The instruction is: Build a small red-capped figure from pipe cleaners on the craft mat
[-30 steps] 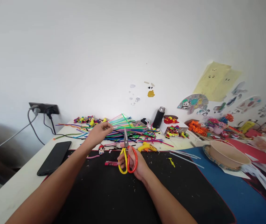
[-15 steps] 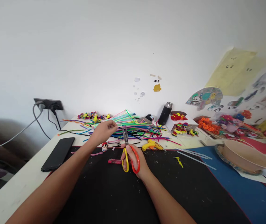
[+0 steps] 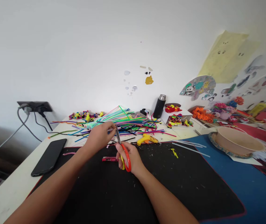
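My right hand (image 3: 131,157) is wrapped around a pair of scissors (image 3: 125,158) with one red and one yellow handle loop. Their blades point up and away, with the tip beside the fingers of my left hand (image 3: 101,133). Those left fingers are pinched together; whatever they hold is too small to make out. Just behind both hands lies a pile of colourful pipe cleaners (image 3: 116,119). Below the scissors, a red utility knife (image 3: 109,159) rests on the black mat (image 3: 95,193). A yellow glue gun (image 3: 147,139) lies to the right of the blades.
At the left is a black phone (image 3: 49,157), near a wall socket (image 3: 35,106) with cables. A black thermos (image 3: 159,106) and a white box (image 3: 177,116) with small figures stand at the back. Glue sticks (image 3: 191,148) and a round basket (image 3: 239,141) lie right.
The scissors have turned and their blades have come together beside my left fingers. My hands have drawn closer to each other. The whole view has shifted slightly.
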Demonstrator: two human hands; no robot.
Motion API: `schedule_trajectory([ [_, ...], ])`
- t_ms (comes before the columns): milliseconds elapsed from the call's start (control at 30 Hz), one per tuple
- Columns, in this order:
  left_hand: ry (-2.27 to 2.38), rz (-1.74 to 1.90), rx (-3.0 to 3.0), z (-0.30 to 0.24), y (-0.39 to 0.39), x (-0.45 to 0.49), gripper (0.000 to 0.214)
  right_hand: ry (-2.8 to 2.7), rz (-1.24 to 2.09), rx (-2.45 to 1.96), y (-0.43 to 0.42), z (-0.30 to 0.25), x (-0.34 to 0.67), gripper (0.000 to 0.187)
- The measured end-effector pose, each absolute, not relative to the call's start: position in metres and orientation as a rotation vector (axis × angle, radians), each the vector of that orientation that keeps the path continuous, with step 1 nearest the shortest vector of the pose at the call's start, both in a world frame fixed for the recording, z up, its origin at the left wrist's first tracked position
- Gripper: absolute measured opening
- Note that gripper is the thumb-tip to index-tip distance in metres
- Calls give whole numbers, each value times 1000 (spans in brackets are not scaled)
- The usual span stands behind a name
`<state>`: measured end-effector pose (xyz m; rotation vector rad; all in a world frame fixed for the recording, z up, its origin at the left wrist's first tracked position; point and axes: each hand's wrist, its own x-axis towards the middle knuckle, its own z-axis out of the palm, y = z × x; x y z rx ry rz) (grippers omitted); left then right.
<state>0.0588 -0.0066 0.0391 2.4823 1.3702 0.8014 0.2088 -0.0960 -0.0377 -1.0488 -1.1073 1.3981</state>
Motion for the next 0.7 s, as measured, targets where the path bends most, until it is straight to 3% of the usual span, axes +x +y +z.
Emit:
schedule_trajectory([
  [700, 1380, 666, 3009, 26, -8, 59, 34, -1067, 1432, -1093, -97, -32, 213, 51],
])
